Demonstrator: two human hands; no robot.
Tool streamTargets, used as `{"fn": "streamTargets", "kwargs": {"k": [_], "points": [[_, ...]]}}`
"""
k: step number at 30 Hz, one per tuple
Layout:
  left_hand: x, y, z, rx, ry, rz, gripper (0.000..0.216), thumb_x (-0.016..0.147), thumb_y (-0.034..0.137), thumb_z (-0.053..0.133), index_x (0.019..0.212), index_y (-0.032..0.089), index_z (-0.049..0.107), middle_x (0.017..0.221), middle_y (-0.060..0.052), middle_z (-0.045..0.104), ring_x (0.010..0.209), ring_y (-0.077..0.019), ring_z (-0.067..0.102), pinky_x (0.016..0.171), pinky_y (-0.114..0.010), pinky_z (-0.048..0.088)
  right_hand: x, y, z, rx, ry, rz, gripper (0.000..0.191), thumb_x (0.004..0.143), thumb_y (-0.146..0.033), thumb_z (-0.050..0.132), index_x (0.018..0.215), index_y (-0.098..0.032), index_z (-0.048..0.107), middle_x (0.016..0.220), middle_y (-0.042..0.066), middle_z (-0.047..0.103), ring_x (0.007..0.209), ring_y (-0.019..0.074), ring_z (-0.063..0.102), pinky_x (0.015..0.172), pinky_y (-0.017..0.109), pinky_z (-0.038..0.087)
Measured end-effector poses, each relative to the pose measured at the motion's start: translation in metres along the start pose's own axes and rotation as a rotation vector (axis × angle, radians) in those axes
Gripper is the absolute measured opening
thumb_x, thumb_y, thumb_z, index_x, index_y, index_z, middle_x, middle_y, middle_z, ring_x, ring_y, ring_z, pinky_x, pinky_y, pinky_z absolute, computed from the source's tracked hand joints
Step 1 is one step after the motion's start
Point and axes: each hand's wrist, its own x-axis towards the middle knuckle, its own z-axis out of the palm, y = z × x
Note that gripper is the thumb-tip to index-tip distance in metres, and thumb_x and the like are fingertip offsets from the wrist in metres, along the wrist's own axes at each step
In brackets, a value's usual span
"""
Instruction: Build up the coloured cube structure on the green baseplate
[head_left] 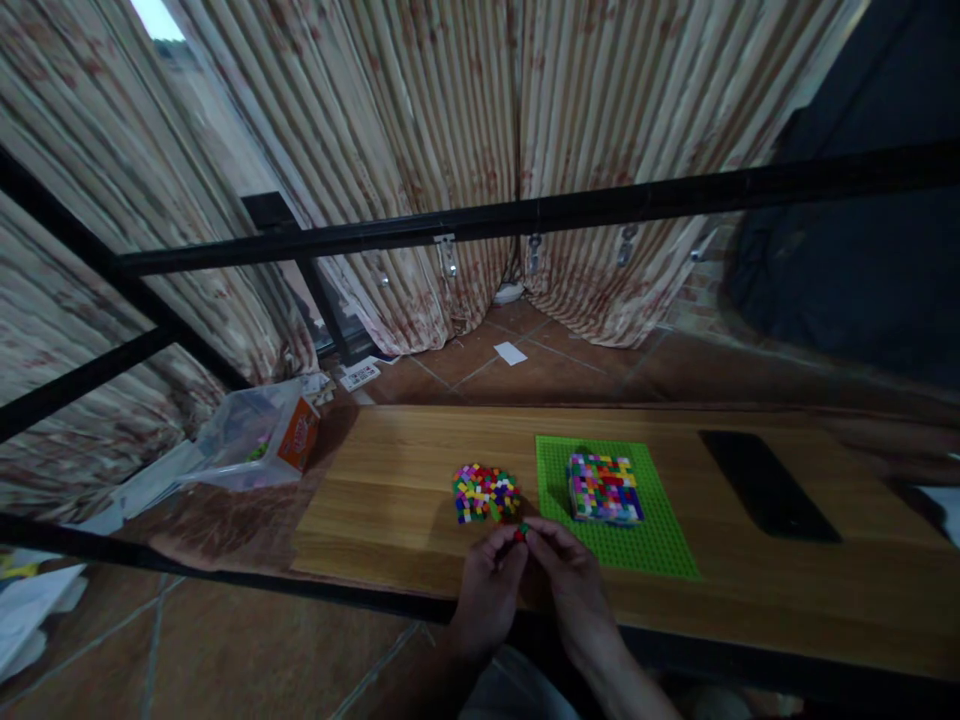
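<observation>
My left hand (489,582) and my right hand (571,578) meet at the near edge of the wooden table, fingertips pinched together. Between them show a small red toy brick (519,536), at the left fingertips, and a bit of green (524,529), by the right ones. Just beyond my left hand lies a loose heap of small multicoloured bricks (486,493). To the right of the heap, a green baseplate (660,545) carries a block of many-coloured bricks (604,488) built up in layers. My right forearm passes in front of the table edge, near the baseplate's lower left corner.
The wooden table (390,480) also bears a flat black slab (769,485) at the right. A clear plastic box (247,435) with an orange label stands beyond the table's left end. Black metal rails (480,222) cross in front of patterned curtains (442,110).
</observation>
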Motion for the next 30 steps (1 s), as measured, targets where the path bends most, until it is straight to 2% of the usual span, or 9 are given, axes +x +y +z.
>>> {"fn": "streamTargets", "kwargs": {"k": [5,10,14,17,20,24,27,30], "points": [[-0.007,-0.005,0.000,0.030,-0.046,-0.087,0.028,0.084,0.041,0.060,0.086,0.014,0.067,0.067,0.002,0.060,0.062,-0.0109,0.054,0.061,-0.022,0.043,-0.008,0.002,-0.006,0.036,-0.033,0.090,0.039,0.058,-0.046,0.084,0.087,-0.022,0.074,0.079,0.001,0.072,0.070,0.0166,0.063,0.063,0.027,0.048],[-0.016,-0.002,0.002,0.072,-0.063,-0.026,0.028,0.086,0.042,0.058,0.094,0.018,0.068,0.079,-0.002,0.065,0.075,-0.0146,0.060,0.072,-0.025,0.049,-0.017,-0.002,-0.006,0.004,-0.048,0.119,0.040,0.058,-0.048,0.084,0.084,-0.020,0.076,0.079,0.003,0.073,0.073,0.0180,0.065,0.068,0.029,0.051],[-0.022,-0.001,0.005,0.108,-0.051,-0.042,0.037,0.088,0.047,0.053,0.106,0.018,0.068,0.065,0.001,0.059,0.059,-0.0121,0.054,0.059,-0.023,0.047,-0.025,-0.007,-0.005,0.039,-0.085,0.129,0.041,0.060,-0.050,0.082,0.087,-0.019,0.076,0.071,0.003,0.070,0.057,0.0144,0.058,0.052,0.026,0.045],[-0.025,-0.002,0.006,0.165,-0.042,0.000,0.041,0.090,0.048,0.050,0.111,0.017,0.067,0.062,0.001,0.058,0.057,-0.0117,0.053,0.057,-0.023,0.047,-0.030,-0.010,-0.005,0.055,-0.112,0.140,0.041,0.063,-0.050,0.081,0.089,-0.018,0.076,0.064,0.001,0.066,0.053,0.0129,0.055,0.050,0.025,0.043],[-0.026,-0.002,0.006,0.247,-0.024,0.077,0.037,0.092,0.044,0.047,0.108,0.018,0.068,0.071,-0.003,0.065,0.067,-0.0146,0.060,0.065,-0.025,0.051,-0.034,-0.008,-0.002,0.086,-0.089,0.157,0.042,0.062,-0.051,0.080,0.090,-0.020,0.075,0.075,0.004,0.070,0.066,0.0170,0.061,0.060,0.028,0.048],[-0.023,-0.002,0.005,0.355,-0.010,0.179,0.032,0.094,0.035,0.045,0.110,0.021,0.068,0.096,-0.007,0.072,0.090,-0.0197,0.067,0.084,-0.032,0.054,-0.035,0.002,0.006,0.146,-0.026,0.106,0.040,0.067,-0.053,0.075,0.090,-0.021,0.073,0.089,0.006,0.073,0.085,0.0214,0.066,0.076,0.033,0.051],[-0.019,-0.006,0.004,0.431,0.006,0.240,0.033,0.093,0.032,0.043,0.113,0.020,0.067,0.106,-0.009,0.071,0.103,-0.0221,0.066,0.095,-0.036,0.051,-0.032,0.008,0.015,0.166,0.066,0.073,0.036,0.069,-0.053,0.072,0.087,-0.021,0.071,0.086,0.004,0.073,0.086,0.0209,0.066,0.078,0.033,0.052],[-0.014,-0.011,0.001,0.449,0.034,0.267,0.034,0.093,0.033,0.043,0.113,0.020,0.066,0.108,-0.010,0.071,0.105,-0.0223,0.065,0.097,-0.036,0.050,-0.024,0.010,0.021,0.176,0.114,0.067,0.037,0.067,-0.054,0.072,0.082,-0.020,0.070,0.080,0.003,0.072,0.079,0.0195,0.066,0.074,0.032,0.052]]}}
